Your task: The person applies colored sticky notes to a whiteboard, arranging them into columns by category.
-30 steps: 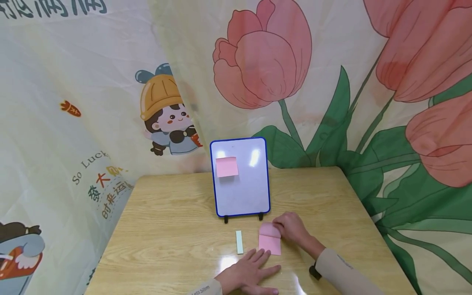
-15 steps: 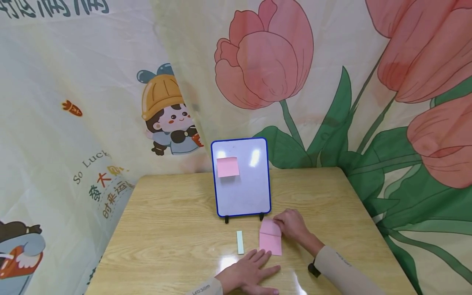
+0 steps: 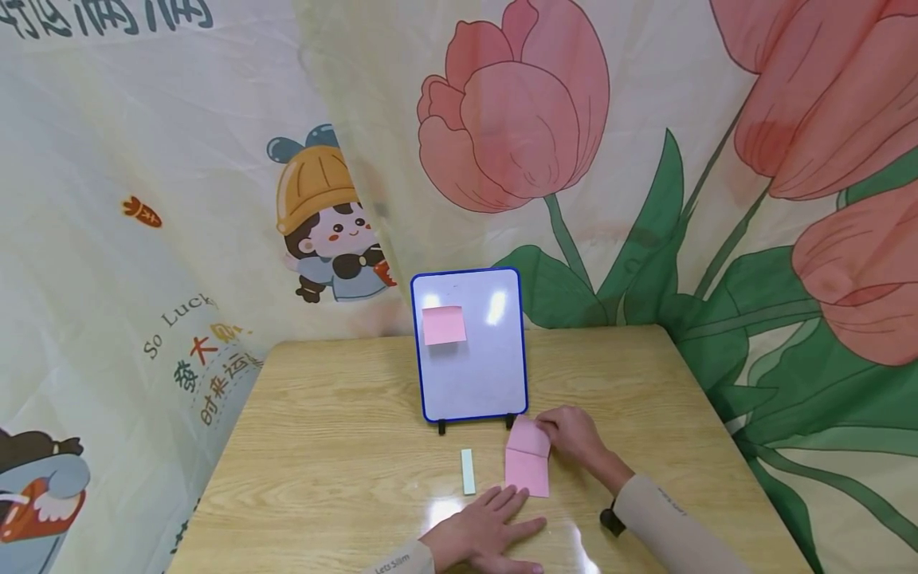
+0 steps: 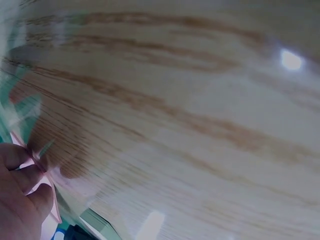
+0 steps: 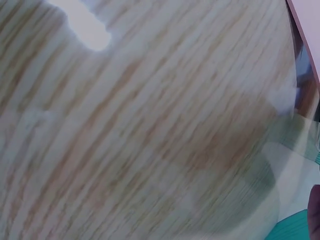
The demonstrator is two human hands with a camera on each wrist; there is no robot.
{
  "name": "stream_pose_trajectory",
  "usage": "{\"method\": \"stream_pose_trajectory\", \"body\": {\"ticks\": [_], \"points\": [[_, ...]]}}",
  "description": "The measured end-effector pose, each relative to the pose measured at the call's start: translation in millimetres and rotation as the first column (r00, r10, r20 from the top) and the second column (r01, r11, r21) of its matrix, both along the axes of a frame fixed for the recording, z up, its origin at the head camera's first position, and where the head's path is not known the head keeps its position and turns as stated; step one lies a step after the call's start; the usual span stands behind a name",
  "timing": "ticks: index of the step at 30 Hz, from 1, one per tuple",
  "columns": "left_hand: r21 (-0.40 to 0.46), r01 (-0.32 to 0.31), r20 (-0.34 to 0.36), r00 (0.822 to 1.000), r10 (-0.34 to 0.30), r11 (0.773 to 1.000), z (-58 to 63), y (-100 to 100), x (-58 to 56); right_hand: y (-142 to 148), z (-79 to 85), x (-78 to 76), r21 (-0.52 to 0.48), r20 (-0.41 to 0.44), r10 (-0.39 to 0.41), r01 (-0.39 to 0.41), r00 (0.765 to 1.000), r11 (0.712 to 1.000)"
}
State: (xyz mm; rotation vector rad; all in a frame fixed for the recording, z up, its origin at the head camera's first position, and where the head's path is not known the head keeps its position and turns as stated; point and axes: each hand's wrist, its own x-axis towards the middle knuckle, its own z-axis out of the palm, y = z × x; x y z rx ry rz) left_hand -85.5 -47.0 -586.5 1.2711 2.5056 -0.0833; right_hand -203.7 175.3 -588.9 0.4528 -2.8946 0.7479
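A pink sticky note pad lies on the table in front of the small whiteboard. My left hand is spread flat, palm down, its fingertips at the pad's near edge. With thumb and finger, my right hand pinches the right side of a pink sticky note that rises from the pad's far edge toward the board. Another pink sticky note is stuck on the board's upper left. In the right wrist view, pink paper shows at the top right corner.
A narrow pale green strip lies left of the pad. The blue-framed whiteboard stands on two black feet near the table's middle. Behind the wooden table hangs a printed cloth with tulips.
My right hand has shifted slightly away from me and to the right, drawing the pinched sticky note farther up toward the whiteboard. My left hand has stayed in place.
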Motion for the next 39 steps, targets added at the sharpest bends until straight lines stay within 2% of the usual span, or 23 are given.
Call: {"method": "stream_pose_trajectory", "body": {"ticks": [3,9,16,19,25,28,32,39], "points": [[-0.004,-0.004,0.001,1.000,0.004,1.000,0.7,1,0.0,2,0.6,-1.0,-0.019,0.007,-0.009,0.009,1.000,1.000],[-0.011,-0.011,0.009,1.000,0.011,1.000,1.7,1,0.2,11,3.1,-4.8,-0.064,-0.037,-0.022,0.020,0.999,0.998],[0.000,-0.030,0.046,0.998,0.030,1.000,3.3,1,0.7,18,6.6,-7.9,-0.086,0.029,-0.031,0.034,0.999,0.996],[0.008,-0.040,0.060,0.997,0.039,0.999,4.1,1,1.6,19,7.6,-7.1,-0.107,0.032,-0.029,0.032,0.999,0.994],[0.031,-0.089,0.086,0.993,0.086,0.996,6.1,4,4.2,19,9.3,-5.3,-0.113,-0.032,0.015,-0.019,0.999,0.993],[0.035,-0.106,0.068,0.992,0.104,0.994,5.3,6,6.8,18,8.5,-4.3,-0.118,-0.050,0.032,-0.038,0.998,0.992],[0.025,-0.099,0.005,0.995,0.099,0.995,3.2,8,7.2,16,8.0,-2.9,-0.099,-0.055,0.062,-0.068,0.997,0.993],[0.060,-0.065,-0.060,0.996,0.069,0.996,2.9,5,6.9,17,8.2,-0.2,-0.103,-0.010,0.082,-0.082,0.997,0.991]]}}
